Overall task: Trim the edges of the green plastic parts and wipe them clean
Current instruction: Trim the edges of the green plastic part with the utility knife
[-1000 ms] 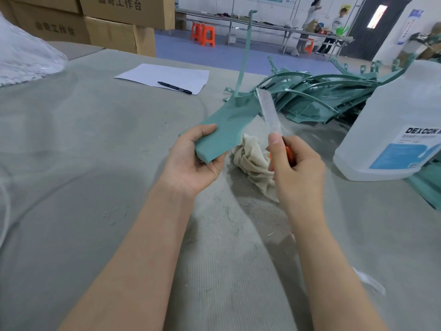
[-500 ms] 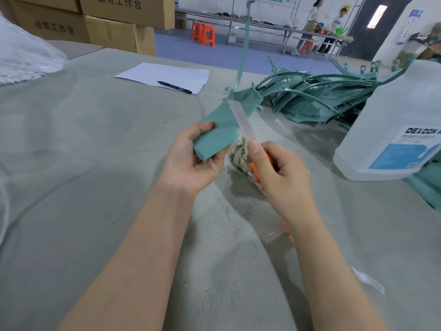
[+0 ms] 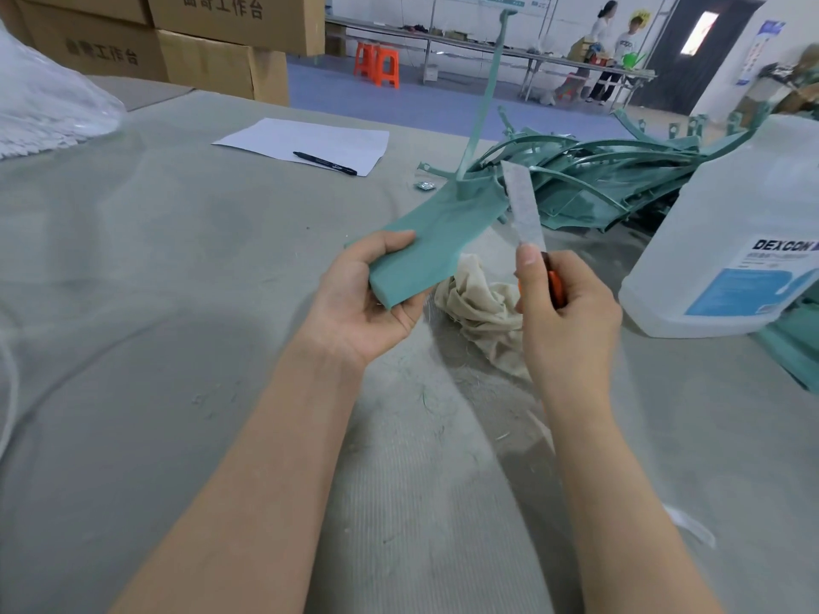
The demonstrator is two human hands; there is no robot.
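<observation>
My left hand (image 3: 363, 299) grips the near end of a green plastic part (image 3: 436, 232), a flat curved strip with a thin stem rising from its far end. My right hand (image 3: 565, 310) holds an orange-handled knife (image 3: 525, 210), thumb up on the blade's base, the long blade pointing up just right of the part's edge. Between my hands a crumpled beige cloth (image 3: 481, 310) lies on the table. A pile of green parts (image 3: 611, 179) sits behind.
A large clear jug with a blue label (image 3: 735, 241) stands at the right. White paper with a black pen (image 3: 325, 163) lies further back. Cardboard boxes (image 3: 212, 46) and a plastic bag (image 3: 48, 99) are at the far left. Green shavings litter the grey table (image 3: 177, 303).
The knife swept down along the part's edge toward me, then my right hand carried it back up and right, off the part. My left hand kept hold of the part.
</observation>
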